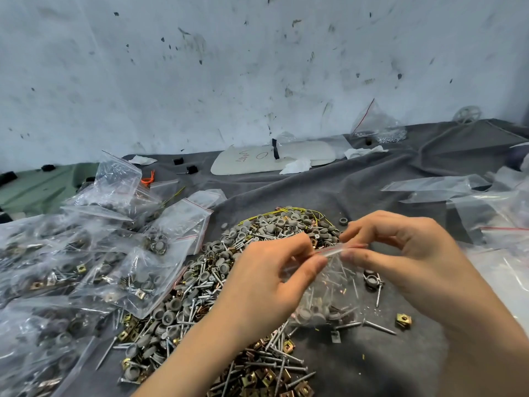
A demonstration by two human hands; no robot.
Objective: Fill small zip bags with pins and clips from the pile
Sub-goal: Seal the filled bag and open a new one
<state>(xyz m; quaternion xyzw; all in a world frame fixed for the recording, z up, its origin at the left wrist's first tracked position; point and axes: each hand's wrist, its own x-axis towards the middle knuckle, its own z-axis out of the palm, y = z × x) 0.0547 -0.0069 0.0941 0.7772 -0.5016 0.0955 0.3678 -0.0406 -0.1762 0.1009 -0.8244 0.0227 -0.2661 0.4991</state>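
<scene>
Grips pinched on zip bag seal, left hand, right hand either end, pile alongside

Filled bags block left; cloth bare front-right.

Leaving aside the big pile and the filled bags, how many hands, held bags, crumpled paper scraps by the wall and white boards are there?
Hands: 2 (left hand, right hand)
Held bag: 1
Crumpled paper scraps: 3
White board: 1
Total: 7

Grey cloth, red-striped clear zip bag
</scene>
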